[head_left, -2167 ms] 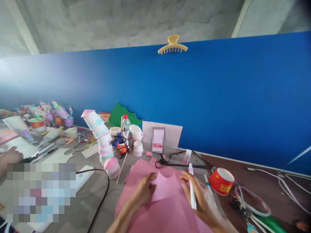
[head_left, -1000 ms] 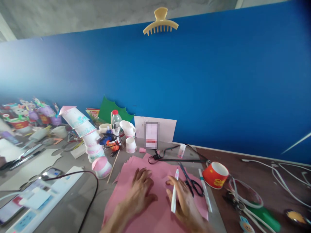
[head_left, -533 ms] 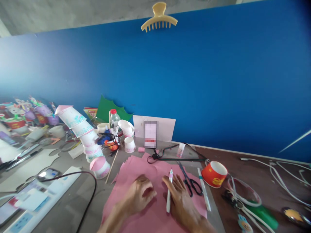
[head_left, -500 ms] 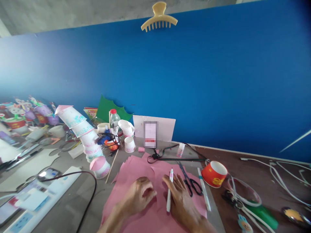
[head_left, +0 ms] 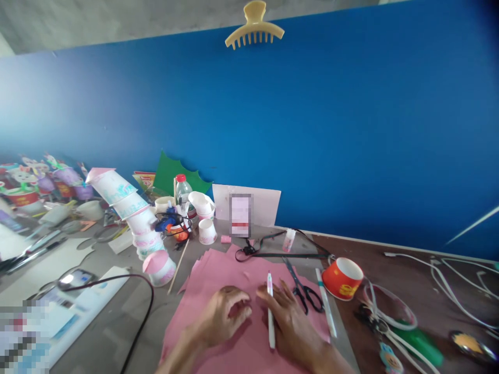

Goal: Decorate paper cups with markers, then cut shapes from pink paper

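One left hand (head_left: 224,317), kinda half-curled over pink paper (head_left: 226,266), nothing between thumb and fingertip. Right hand (head_left: 290,318) is pretty flat, white pen (head_left: 271,324) tucked by the thumb.

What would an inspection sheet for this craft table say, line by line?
Surface: grey tabletop, with a brown surface to the right.
Job's things: pink paper in layered sheets; white pen; scissors.
Clutter: leaning stack of paper cups; red cup.
Hands: left hand half-curled over the paper, nothing seen in it; right hand spread on the paper, holding the pen.
Cables: black cable left; white cable right.
Surroundings: blue partition, yellow clip at its top; co-workers, nothing seen.
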Motion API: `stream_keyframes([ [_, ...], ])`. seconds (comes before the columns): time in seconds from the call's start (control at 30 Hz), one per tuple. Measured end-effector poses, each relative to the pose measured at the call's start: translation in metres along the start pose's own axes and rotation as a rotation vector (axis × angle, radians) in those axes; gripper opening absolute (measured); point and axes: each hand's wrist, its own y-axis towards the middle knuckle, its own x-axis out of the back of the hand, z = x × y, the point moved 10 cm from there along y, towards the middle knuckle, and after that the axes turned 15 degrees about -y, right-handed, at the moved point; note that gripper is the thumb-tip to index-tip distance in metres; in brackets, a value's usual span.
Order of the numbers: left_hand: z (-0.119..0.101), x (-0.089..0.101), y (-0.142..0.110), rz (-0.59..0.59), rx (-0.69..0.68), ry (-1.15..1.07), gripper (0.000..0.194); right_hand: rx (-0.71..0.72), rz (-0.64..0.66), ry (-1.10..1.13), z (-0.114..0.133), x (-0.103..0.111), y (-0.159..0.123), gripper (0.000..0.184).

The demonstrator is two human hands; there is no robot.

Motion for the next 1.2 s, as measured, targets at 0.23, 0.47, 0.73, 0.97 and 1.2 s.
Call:
stream_keyframes([
  [0.23, 0.008, 0.012, -0.002, -0.125, -0.106, 0.107, 0.046, 0.208, 0.094, 0.186, 0.028, 0.008, 0.002, 0.054],
  [0.47, 0.005, 0.006, 0.0, -0.008, 0.021, 0.224, 0.031, 0.103, -0.214, 0.088, 0.007, 0.024, -0.003, 0.049],
  [0.73, 0.006, 0.005, 0.001, -0.016, 0.034, 0.27, 0.005, 0.03, -0.116, 0.136, 0.002, 0.019, -0.001, 0.045],
  [0.97, 0.018, -0.009, -0.004, 0.079, 0.068, 0.251, 0.066, -0.001, -0.093, 0.143, -0.002, 0.007, -0.002, 0.047],
  [1.2, 0.02, -0.011, -0.004, 0.169, 0.186, 0.341, 0.068, -0.143, -0.29, 0.105, -0.024, 0.018, -0.01, 0.04],
])
